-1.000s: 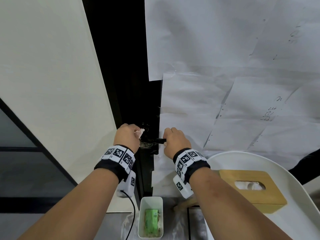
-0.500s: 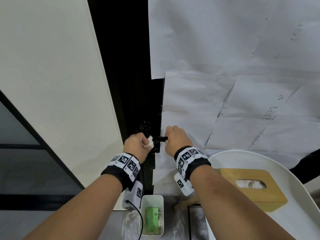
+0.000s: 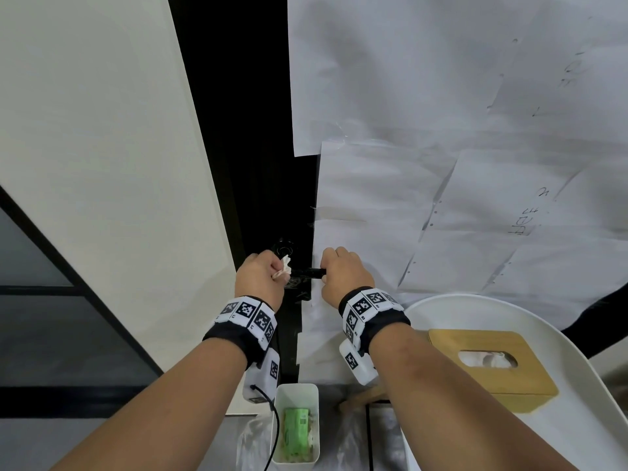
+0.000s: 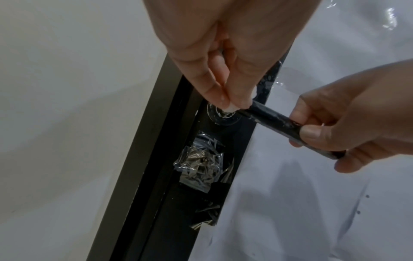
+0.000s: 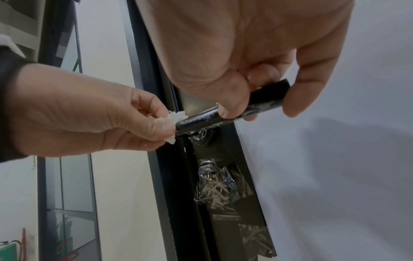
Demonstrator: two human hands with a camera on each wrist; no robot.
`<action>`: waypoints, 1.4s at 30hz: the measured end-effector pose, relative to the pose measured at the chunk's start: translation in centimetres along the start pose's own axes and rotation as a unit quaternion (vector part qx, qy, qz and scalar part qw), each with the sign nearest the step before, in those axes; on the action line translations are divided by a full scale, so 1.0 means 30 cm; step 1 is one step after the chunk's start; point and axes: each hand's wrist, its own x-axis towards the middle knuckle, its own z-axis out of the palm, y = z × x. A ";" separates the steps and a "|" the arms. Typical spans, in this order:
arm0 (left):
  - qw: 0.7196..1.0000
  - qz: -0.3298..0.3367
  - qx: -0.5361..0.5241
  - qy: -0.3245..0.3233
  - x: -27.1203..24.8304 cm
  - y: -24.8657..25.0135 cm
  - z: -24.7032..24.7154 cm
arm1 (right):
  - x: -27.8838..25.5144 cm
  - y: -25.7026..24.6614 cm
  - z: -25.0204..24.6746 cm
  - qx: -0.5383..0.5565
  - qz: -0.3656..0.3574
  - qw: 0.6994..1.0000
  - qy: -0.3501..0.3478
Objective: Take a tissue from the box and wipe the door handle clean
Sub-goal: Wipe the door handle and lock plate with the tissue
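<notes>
While I work at the door, reading from left to right:

Wall: the pale wall (image 3: pixel 102 164) sits left of the dark frame, near my wiping hand but not in its path.

Left hand: my left hand (image 3: pixel 260 278) has its fingers (image 4: pixel 214 91) drawn narrow, pinching the wadded tissue (image 5: pixel 173 117) against the inner end of the handle, close to the round base.

Tissue: I judge it light, soft and easy to tear; bunched small like this it gives me a firmer pad, so I keep it held near its tip.

Door handle: the black door handle (image 4: pixel 274 120) juts out level from the door edge. It looks stiff and fixed, glossy, with pale smears along it, so I expect it to be slippery under the tissue.

Right hand: my right hand (image 3: pixel 343 273) is curled round the outer end of the handle, steadying it. It also covers that stretch, so that part cannot be wiped until I shift my grip.

Crumpled film: clear plastic (image 4: pixel 201 164) clings to the lock plate just below the handle and could snag the tissue.

Papers: white sheets (image 3: pixel 441 130) cover the door behind my right hand.

Tissue box: the wooden box (image 3: pixel 489 365) stands on the white surface (image 3: pixel 509 304) at far right, well apart.

Bin: a small white tub (image 3: pixel 295 423) with something green inside sits below, between my arms.
</notes>
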 end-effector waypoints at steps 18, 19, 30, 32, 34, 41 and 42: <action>0.998 0.014 -0.056 -0.032 0.059 0.005 -0.064 | -0.004 -0.002 -0.017 -0.005 -0.005 1.000 -0.012; 0.997 0.012 -0.063 -0.041 0.058 0.009 -0.062 | 0.000 -0.003 -0.023 -0.012 -0.008 1.000 -0.014; 0.993 0.030 -0.090 -0.073 0.059 0.012 -0.055 | 0.035 -0.087 -0.022 0.099 -0.077 0.992 0.016; 0.992 0.031 -0.095 -0.073 0.064 0.005 -0.060 | 0.042 -0.096 -0.017 0.092 -0.067 0.993 0.031; 0.994 0.026 -0.072 -0.080 0.070 -0.009 -0.061 | 0.048 -0.093 -0.017 0.102 -0.046 0.993 0.047; 0.992 -0.007 -0.057 -0.108 0.087 -0.041 -0.028 | 0.065 -0.100 -0.013 0.169 -0.021 0.983 0.074; 0.993 -0.011 -0.060 -0.105 0.090 -0.041 -0.024 | 0.069 -0.108 -0.004 0.137 -0.026 0.989 0.050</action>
